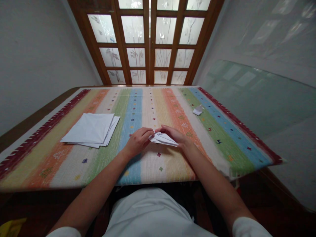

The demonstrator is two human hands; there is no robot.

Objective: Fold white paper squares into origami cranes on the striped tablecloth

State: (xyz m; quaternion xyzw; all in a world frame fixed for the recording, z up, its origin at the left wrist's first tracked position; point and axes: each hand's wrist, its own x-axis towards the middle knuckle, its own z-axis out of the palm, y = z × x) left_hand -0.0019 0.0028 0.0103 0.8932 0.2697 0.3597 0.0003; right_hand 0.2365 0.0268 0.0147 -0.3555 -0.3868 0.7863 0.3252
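Left hand (139,142) and right hand (171,135) pinch folded white paper (164,139) from both sides, an even grip holding its layers low over the striped tablecloth (158,168), paper stack (90,130) beyond the left hand.

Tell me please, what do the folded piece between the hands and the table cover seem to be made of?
The folded piece looks like thin white paper with a matte finish, since its creases stay sharp. The cover looks like woven cloth, perhaps cotton, with a matte finish and a visible weave, though the fibre cannot be told.
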